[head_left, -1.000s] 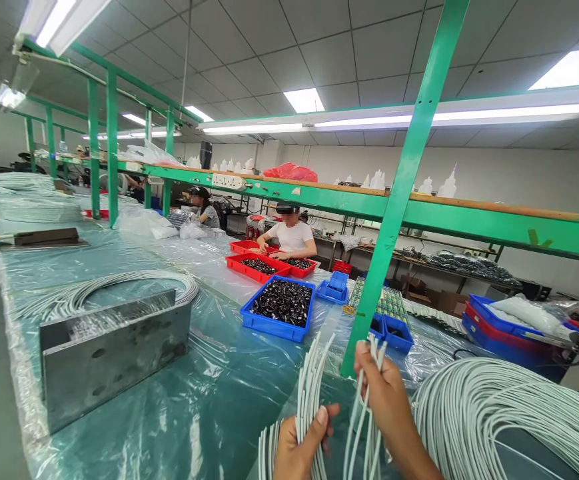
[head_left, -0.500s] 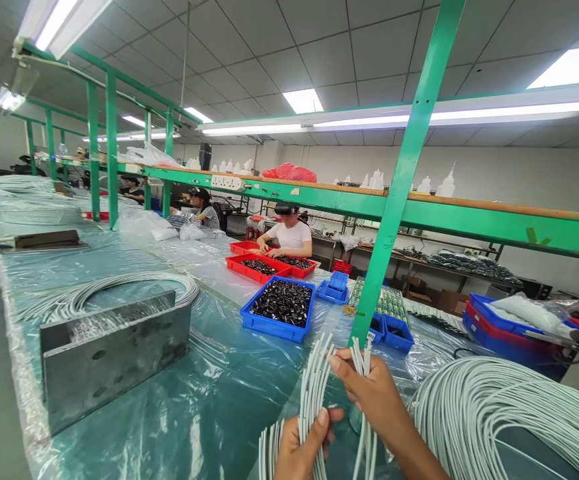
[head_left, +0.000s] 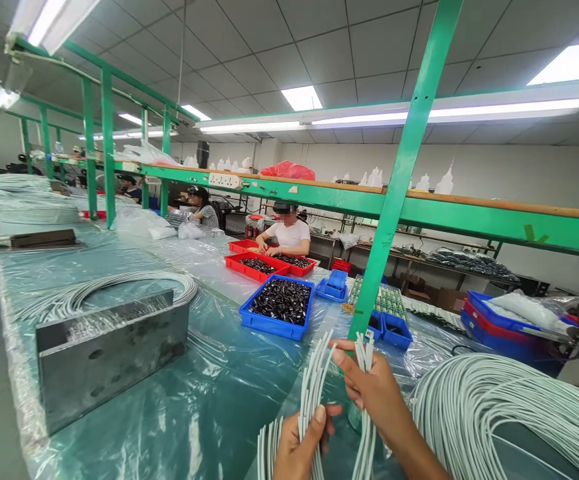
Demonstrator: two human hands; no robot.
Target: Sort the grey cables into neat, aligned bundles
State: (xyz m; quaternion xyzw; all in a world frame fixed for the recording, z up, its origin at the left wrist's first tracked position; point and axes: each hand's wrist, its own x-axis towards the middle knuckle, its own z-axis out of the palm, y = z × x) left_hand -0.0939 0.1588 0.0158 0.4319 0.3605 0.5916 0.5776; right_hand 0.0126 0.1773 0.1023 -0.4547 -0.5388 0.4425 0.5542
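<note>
My left hand (head_left: 296, 450) is closed round a bundle of thin white cables (head_left: 314, 380) that fans upward above the bench. Just to its right, my right hand (head_left: 374, 390) pinches a smaller bunch of the same white cables (head_left: 366, 350), their tips sticking up past my fingers. The two bunches stand close together, a finger's width apart. A large coil of white cable (head_left: 499, 407) lies on the plastic-covered bench to the right of my hands.
A grey metal block (head_left: 109, 353) and another cable coil (head_left: 119, 287) lie at left. A blue tray of dark parts (head_left: 279, 303) sits ahead, red trays (head_left: 259, 265) beyond it. A green post (head_left: 394, 187) rises right behind my hands. Seated people work farther off.
My right hand has shifted left with its bunch, closing the gap to the bundle in my left hand. The left hand has stayed in place.
</note>
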